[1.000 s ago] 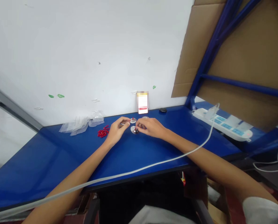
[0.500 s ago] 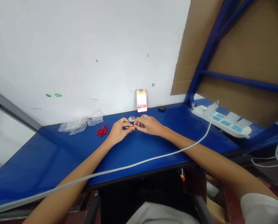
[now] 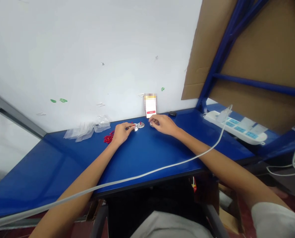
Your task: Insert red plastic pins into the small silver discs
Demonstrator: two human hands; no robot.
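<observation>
Both hands have parted and slid toward the wall since half a second ago, when they met over one piece. Our left hand [image 3: 121, 133] seems to pinch a silver disc [image 3: 135, 128] lying on the blue table [image 3: 147, 155], though it is tiny here. Just beside it sits a second disc [image 3: 141, 125] carrying an upright red pin [image 3: 140, 123]. Our right hand [image 3: 163, 124] curls over a third disc [image 3: 151, 124]; we cannot tell its grip. A stray knuckle could topple that pin, and our left wrist could scatter the loose red pins [image 3: 109, 137] nearby.
</observation>
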